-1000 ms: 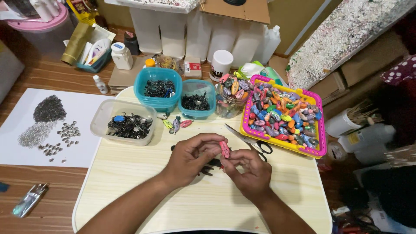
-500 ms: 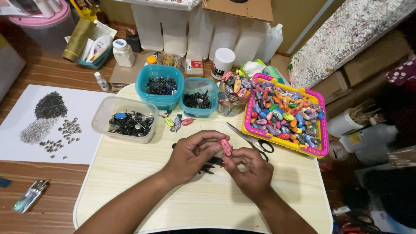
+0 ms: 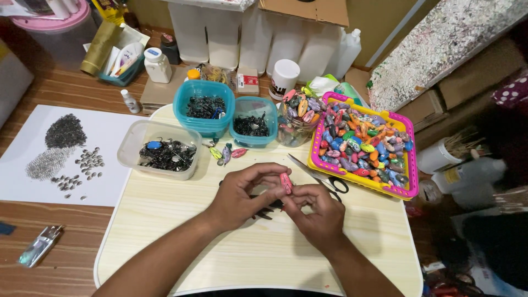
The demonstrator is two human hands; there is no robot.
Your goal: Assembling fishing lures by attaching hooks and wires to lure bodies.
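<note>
- Work surface: pale wood-grain lap table (image 3: 264,253) with rounded corners, set on a brown plank floor (image 3: 60,258).
- Left hand (image 3: 242,195) and right hand (image 3: 316,212) meet over the middle of the table; both pinch a small pink bead-like piece (image 3: 285,182) between fingertips, held upright just above the board.
- Dark tool partly hidden under the hands; kind unclear.
- Scissors (image 3: 322,179) lie just right of the hands, touching the table.
- Pink-and-yellow tray (image 3: 363,184) of many-coloured pieces at right edge.
- Two teal tubs (image 3: 206,107) and a clear tub (image 3: 159,151) hold dark metal bits, along the far edge.
- White sheet (image 3: 33,187) on the floor, left, bears heaps of small grey parts.
- Behind: white bottles, cardboard box, clutter against the wall.
</note>
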